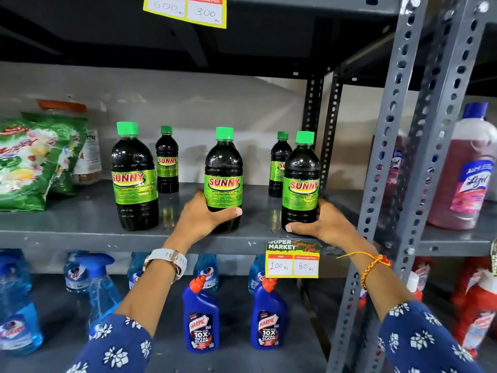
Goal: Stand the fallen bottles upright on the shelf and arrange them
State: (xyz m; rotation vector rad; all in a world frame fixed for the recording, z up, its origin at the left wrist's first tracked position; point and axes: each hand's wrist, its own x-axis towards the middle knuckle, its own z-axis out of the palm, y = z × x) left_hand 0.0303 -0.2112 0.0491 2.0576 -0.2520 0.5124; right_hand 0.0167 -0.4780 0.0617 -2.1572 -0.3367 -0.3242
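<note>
Shelf (80, 222), grey metal: five dark bottles with green caps, all upright. Front row: left bottle (134, 176) standing free; middle bottle (223, 179) clasped low by the left hand (204, 216); right bottle (301, 181) clasped at its base by the right hand (322, 224), near the shelf's right post. Back row: two small bottles (167, 160), (278, 162), labels partly hidden. Green packets (35, 160) lean at far left. Price tag (292, 261) hangs from the shelf edge.
</note>
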